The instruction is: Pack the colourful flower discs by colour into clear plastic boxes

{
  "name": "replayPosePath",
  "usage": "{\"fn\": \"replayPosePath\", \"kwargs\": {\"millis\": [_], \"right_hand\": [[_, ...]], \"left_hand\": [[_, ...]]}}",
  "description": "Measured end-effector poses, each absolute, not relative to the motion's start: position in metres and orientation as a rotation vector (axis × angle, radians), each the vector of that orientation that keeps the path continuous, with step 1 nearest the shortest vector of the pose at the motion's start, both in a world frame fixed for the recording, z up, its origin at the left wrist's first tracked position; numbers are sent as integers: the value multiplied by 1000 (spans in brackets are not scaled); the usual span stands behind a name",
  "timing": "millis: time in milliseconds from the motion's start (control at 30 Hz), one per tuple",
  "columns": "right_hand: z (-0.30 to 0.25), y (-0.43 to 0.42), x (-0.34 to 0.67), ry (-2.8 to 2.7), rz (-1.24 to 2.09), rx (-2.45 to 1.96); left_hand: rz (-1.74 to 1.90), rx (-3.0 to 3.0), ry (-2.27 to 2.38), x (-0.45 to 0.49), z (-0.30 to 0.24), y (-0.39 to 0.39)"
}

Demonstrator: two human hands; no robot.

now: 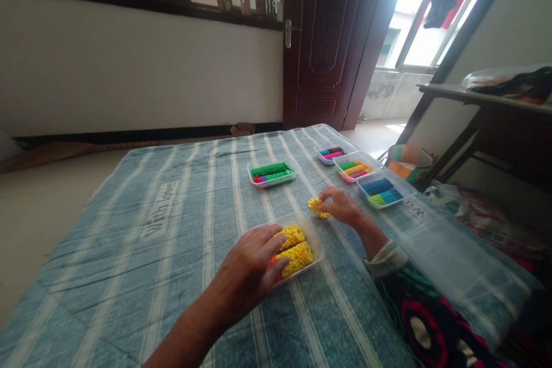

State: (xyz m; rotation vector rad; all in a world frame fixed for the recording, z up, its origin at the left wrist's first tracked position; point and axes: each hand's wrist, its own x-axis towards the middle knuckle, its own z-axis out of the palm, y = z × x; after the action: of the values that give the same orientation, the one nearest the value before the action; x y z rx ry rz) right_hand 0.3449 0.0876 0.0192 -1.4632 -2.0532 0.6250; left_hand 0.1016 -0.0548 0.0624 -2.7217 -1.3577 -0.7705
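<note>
My left hand (pixel 254 259) lies over a clear plastic box (pixel 318 244), fingers apart and curved against the pieces inside. Two rows of yellow notched discs (pixel 297 256) are packed in that box, with some orange pieces (pixel 272 261) partly hidden under my fingers. Beyond the box's far right corner, my right hand (pixel 342 206) pinches a yellow notched disc (pixel 318 207) between thumb and fingers, low over the cloth. Whether it is one disc or a few pressed together I cannot tell.
A box of green discs (pixel 271 171) stands farther back on the striped cloth (pixel 190 241). Several boxes of coloured discs, including a blue and lime one (pixel 383 191), line the right side. Clear lids (pixel 466 259) lie at the right edge, near a shelf (pixel 483 95).
</note>
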Motion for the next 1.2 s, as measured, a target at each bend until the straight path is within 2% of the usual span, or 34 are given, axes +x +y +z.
{"fn": "replayPosePath", "kwargs": {"millis": [167,400,667,767,967,1200], "right_hand": [[35,83,354,-1923,890,-1436],[61,65,354,-1868,1244,-1162],[72,50,343,-1995,1417,-944],[75,46,342,-2148,1317,-928],[86,30,334,-2609,838,-915],[83,12,319,-2861,547,-999]], "left_hand": [[-785,-2748,-1362,108,61,-57],[-706,-2826,-1360,119,59,-60],[-756,-2759,-1398,118,55,-57],[-755,-2739,-1410,116,53,-56],[-748,-2729,-1431,113,51,-54],[-648,-2732,-1468,115,58,-58]]}}
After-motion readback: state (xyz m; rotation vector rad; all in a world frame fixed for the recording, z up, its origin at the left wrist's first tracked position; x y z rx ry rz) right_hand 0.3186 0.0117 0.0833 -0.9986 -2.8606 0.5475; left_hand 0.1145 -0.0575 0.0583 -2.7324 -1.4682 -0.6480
